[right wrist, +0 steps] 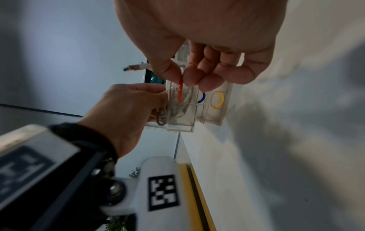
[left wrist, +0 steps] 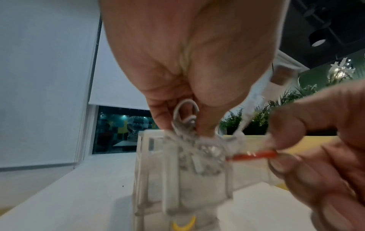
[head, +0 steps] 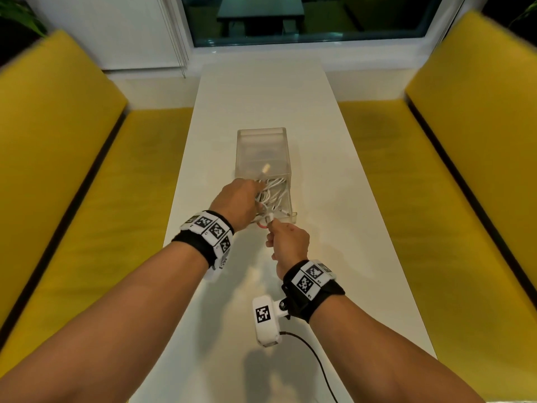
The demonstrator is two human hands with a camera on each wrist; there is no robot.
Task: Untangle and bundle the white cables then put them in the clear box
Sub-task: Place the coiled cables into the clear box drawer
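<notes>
Left hand [head: 236, 203] grips the cables [head: 273, 193] over the near end of the box [head: 261, 146], right hand [head: 287, 241] pinches a red band [right wrist: 180, 90] at the bundle; stretch it wide and seat it mid-coil before lowering the bundle in.

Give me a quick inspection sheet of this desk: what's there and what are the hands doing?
Surface: white table, long and narrow.
Job's things: white cables bunched at the clear box; red band on them.
Clutter: blue band and yellow band by the box.
Grippers: left hand grips the cables; right hand pinches the red band.
Cables: black lead from the wrist camera.
Surroundings: yellow benches, window.
</notes>
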